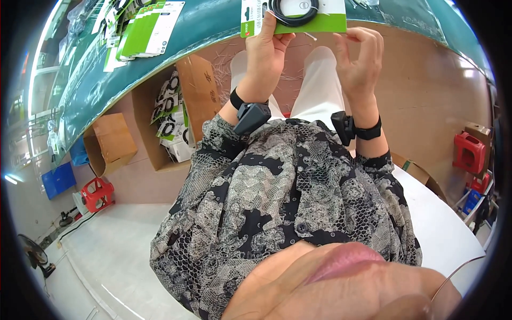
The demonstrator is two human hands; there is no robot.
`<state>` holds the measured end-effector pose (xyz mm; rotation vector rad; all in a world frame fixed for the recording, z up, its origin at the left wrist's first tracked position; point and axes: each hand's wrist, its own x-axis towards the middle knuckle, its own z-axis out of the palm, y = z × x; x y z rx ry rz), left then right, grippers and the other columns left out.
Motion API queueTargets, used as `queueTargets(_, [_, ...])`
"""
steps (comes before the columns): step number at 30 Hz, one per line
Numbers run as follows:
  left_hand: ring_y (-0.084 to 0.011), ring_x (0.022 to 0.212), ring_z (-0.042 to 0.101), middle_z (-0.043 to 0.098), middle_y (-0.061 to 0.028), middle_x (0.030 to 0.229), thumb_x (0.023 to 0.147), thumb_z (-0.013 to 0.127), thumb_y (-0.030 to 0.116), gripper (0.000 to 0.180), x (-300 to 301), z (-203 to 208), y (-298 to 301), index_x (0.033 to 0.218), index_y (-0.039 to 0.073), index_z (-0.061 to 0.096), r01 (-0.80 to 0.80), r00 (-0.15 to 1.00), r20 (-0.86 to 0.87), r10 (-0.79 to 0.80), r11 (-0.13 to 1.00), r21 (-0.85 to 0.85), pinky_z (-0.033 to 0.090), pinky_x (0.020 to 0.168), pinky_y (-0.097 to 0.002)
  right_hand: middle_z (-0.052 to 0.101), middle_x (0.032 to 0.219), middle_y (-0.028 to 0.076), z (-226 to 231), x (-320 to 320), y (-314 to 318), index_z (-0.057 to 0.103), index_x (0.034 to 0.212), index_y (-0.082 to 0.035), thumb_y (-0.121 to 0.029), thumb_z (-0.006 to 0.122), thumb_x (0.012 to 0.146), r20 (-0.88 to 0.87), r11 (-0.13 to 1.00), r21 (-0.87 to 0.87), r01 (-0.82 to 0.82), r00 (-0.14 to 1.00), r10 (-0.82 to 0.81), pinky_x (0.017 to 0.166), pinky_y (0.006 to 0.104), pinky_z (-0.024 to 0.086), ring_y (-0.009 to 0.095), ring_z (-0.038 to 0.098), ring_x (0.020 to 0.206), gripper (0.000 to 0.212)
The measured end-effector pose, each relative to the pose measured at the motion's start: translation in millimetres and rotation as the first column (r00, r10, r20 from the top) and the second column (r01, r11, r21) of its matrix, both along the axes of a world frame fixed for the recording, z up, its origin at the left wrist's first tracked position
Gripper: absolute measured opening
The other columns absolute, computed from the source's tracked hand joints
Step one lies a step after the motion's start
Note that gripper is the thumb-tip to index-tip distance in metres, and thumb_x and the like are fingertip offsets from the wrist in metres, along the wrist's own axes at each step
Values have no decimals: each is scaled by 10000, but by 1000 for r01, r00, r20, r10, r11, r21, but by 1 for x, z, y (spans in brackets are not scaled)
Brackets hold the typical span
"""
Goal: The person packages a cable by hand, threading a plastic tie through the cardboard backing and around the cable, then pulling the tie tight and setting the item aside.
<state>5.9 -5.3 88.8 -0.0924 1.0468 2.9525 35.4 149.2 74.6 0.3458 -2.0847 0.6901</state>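
My left hand (pixel 269 53) grips the lower left of a cable's white-and-green backing card (pixel 333 24) at the table's near edge, thumb in front. The coiled black cable (pixel 295 21) lies against the card's face, and the top of the coil is cut off by the picture's edge. A thin white tie end (pixel 311 36) shows just below the card. Close to the card's lower right corner, my right hand (pixel 362 58) has its fingers bent and its thumb apart from them. Nothing shows in its grasp, though the fingertips partly meet the card's edge.
A fanned stack of green-and-white cards (pixel 152 32) lies on the teal-covered table (pixel 208 37) at left. Below stands an open carton (pixel 149 117) of packaged cables (pixel 170 117). Another carton (pixel 114 141) and red stools (pixel 97 194) are farther out. White scraps litter the floor.
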Motion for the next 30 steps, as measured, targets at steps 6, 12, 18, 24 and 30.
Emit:
queueTargets(6, [-149, 968, 613, 628, -11, 1112, 991, 487, 270, 292, -4, -31, -14, 1234, 115, 531, 103, 992, -80, -101, 994, 24, 508, 824, -277, 599, 926, 97, 2, -10, 3, 572, 979, -15, -37, 667, 833, -47, 994, -109, -28, 999, 23, 791, 325, 477, 234, 582, 831, 176])
queueTargets(12, [-168, 1067, 598, 602, -32, 1206, 1003, 448, 295, 326, -7, -45, -11, 1265, 110, 507, 207, 971, -158, -181, 964, 165, 505, 896, -312, 606, 951, 65, -13, 4, -11, 588, 1001, -34, -42, 679, 817, -9, 973, -158, -166, 986, 167, 782, 323, 466, 222, 584, 817, 205])
queueTargets(18, [-140, 873, 617, 622, -65, 1039, 975, 429, 448, 444, -3, -61, 3, 1105, 37, 536, -55, 977, -210, 28, 991, -124, 524, 781, -275, 622, 882, 33, 2, -9, -30, 654, 953, -76, -78, 697, 793, -30, 974, 214, -75, 996, 83, 710, 320, 473, 227, 597, 796, 166])
queueTargets(24, [-143, 939, 592, 591, -56, 1022, 997, 356, 470, 481, -5, -67, 7, 1155, 34, 486, -40, 964, -265, 10, 993, -110, 499, 832, -315, 621, 764, 54, -11, -32, -38, 688, 869, -61, -90, 691, 786, 131, 975, -3, -223, 966, 222, 714, 344, 478, 236, 599, 787, 88])
queueTargets(30, [-114, 911, 563, 557, -40, 1006, 1007, 327, 468, 488, -2, -84, 2, 1176, 33, 469, -3, 973, -225, -43, 980, -198, 483, 821, -272, 619, 883, 94, -25, -30, -52, 664, 966, -47, -43, 651, 790, 212, 965, 11, -261, 944, 253, 763, 367, 481, 268, 595, 849, 177])
